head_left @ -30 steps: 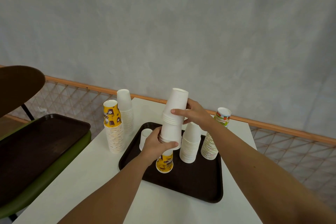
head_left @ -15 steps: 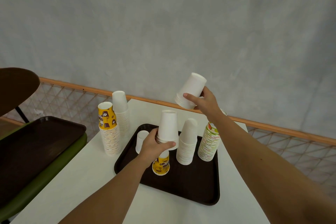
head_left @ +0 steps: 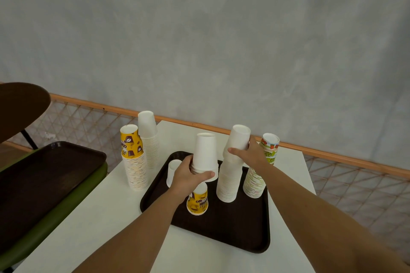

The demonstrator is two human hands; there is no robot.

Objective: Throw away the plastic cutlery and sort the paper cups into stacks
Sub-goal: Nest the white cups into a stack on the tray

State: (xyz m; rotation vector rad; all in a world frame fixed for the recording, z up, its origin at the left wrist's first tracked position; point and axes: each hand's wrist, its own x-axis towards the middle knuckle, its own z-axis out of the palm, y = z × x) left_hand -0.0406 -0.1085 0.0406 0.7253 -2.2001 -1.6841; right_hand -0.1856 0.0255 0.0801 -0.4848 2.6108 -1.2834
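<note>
1. Brown and rounded, a shape point(head_left: 20, 106) far to the left of the left hand is cut off by the frame edge. What it is cannot be told.
2. Both forearms run out of the bottom of the frame.
3. The left hand point(head_left: 188, 175) hides the join between the white cups point(head_left: 204, 153) it grips and the yellow cup point(head_left: 197, 200) showing below its palm. Whether the yellow cup rests on the tray point(head_left: 221, 232) cannot be told.
4. Its fingers curl round the lower rim of those mouth-down cups, with the thumb laid across the front.
5. The right hand point(head_left: 250, 153) grips the top cups point(head_left: 238, 139), thumb on the near side. Its fingers wrap behind, mostly out of sight.
6. Those cups lean slightly towards the left hand, on top of the white stack point(head_left: 228, 184). How far they are seated on it is hard to make out.
7. Just beyond the right wrist stands a printed stack point(head_left: 255, 182), partly hidden by the arm.
8. A small cup point(head_left: 172, 170) stands just left of the left hand, on the tray.
9. Further left, off the tray on the table point(head_left: 111, 217), stand a yellow stack point(head_left: 133, 162) and a far stack point(head_left: 148, 137), side by side.
10. Well left of both hands, a second tray point(head_left: 44, 173) lies on a green seat point(head_left: 55, 213), cut off by the frame.
</note>
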